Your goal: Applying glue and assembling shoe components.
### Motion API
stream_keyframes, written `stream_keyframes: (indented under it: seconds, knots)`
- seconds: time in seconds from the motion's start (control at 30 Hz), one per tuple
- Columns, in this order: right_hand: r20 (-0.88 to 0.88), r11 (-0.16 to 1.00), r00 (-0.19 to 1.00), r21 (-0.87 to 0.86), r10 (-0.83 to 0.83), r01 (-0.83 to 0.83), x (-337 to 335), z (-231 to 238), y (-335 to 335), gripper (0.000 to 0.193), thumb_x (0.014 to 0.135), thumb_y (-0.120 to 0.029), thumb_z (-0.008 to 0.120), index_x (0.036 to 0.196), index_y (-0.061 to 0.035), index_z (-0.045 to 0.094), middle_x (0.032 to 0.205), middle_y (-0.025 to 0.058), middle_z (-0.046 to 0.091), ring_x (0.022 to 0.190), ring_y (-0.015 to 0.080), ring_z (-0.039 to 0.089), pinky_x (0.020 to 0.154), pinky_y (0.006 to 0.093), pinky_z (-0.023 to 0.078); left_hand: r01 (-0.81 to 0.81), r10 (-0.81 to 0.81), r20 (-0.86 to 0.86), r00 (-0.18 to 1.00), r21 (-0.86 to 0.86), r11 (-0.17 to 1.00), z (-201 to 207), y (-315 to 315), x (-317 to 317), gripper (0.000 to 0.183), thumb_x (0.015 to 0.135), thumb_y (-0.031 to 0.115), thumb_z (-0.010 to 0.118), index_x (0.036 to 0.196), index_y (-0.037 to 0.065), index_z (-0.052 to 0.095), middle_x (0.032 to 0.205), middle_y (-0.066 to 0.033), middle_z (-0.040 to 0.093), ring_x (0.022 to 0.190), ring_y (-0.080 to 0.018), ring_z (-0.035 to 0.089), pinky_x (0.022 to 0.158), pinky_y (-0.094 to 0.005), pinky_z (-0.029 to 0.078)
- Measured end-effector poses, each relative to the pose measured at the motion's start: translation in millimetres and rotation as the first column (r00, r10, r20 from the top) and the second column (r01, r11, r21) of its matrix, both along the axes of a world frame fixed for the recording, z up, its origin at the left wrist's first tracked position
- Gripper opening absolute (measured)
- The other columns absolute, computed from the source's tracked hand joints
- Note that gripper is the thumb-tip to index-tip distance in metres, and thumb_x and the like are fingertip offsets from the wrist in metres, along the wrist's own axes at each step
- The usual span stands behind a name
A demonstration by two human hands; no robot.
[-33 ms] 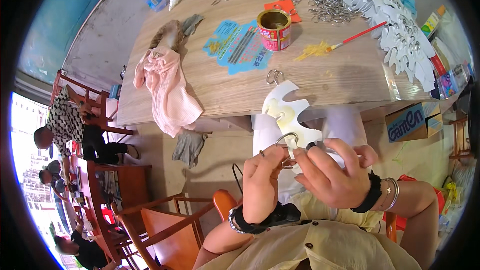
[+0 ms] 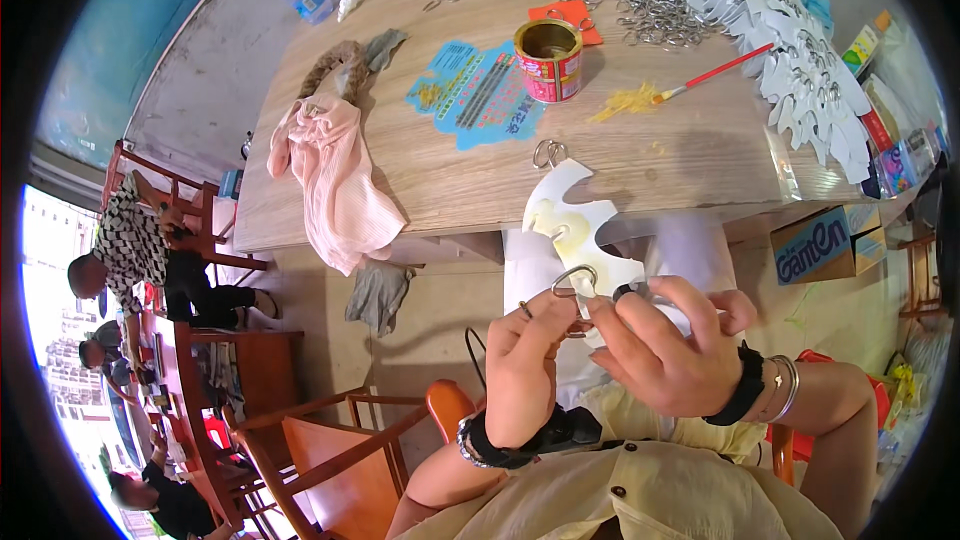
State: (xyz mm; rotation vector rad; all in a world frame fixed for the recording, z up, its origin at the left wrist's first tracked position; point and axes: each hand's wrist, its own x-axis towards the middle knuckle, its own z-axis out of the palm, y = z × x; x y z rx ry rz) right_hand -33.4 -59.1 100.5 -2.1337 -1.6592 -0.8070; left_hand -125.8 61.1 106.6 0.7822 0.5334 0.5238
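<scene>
Fingers of left hand (image 2: 527, 365) and right hand (image 2: 668, 352) pinched together on a metal ring (image 2: 574, 281), at the lower end of a white cut-out (image 2: 577, 232). Grip clenched on both sides: left thumb and forefinger on the ring's lower part, right fingertips (image 2: 600, 312) pressed on from the other side. Much of the ring hidden under the fingers; only its upper loop clear above the grip. Lower edge of the cut-out also covered by the right hand, so exact join between ring and cut-out hard to make out.

Long axis of the cut-out running up and away from the grip, tilted slightly left, far end lying on the near edge of the desk (image 2: 700, 155). Just beyond that far end, a second ring (image 2: 547, 152) on the desk.

Farther from the grip: red tin (image 2: 548, 62), red-handled brush (image 2: 700, 78) with yellow smear, blue leaflet (image 2: 478, 92), pink cloth (image 2: 335, 180) draped over the desk edge. Far right of the grip, a stack of white cut-outs (image 2: 800, 50) and a heap of rings (image 2: 640, 5), single pieces blurred together. Cardboard box (image 2: 825, 240) partly tucked under the desk.
</scene>
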Motion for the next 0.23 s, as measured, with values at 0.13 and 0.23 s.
stream_keyframes:
  seconds: [0.13, 0.23]
  knots:
    - [-0.035, 1.000, 0.999, 0.014, 0.009, -0.008, 0, -1, -1, 0.026, 0.076, -0.032, 0.065, 0.099, -0.0197, 0.067, 0.103, -0.0079, 0.056, 0.101, 0.0144, 0.050, 0.075, 0.0363, 0.026, 0.131, -0.123, -0.093, 0.988, 0.087, 0.988, -12, 7, -5, 0.015, 0.085, 0.003, 0.051, 0.085, -0.008, 0.061, 0.086, -0.0106, 0.064, 0.081, -0.0170, 0.060, 0.079, -0.0279, 0.045]
    - [-0.042, 1.000, 0.999, 0.019, 0.015, -0.014, 0, -2, -1, 0.027, 0.076, -0.032, 0.065, 0.100, -0.0196, 0.067, 0.104, -0.0078, 0.056, 0.101, 0.0143, 0.050, 0.075, 0.0361, 0.026, 0.170, -0.148, -0.176, 0.973, 0.119, 0.978, -13, 7, -6, 0.017, 0.085, 0.003, 0.052, 0.091, -0.009, 0.062, 0.094, -0.0140, 0.065, 0.085, -0.0188, 0.061, 0.082, -0.0284, 0.045]
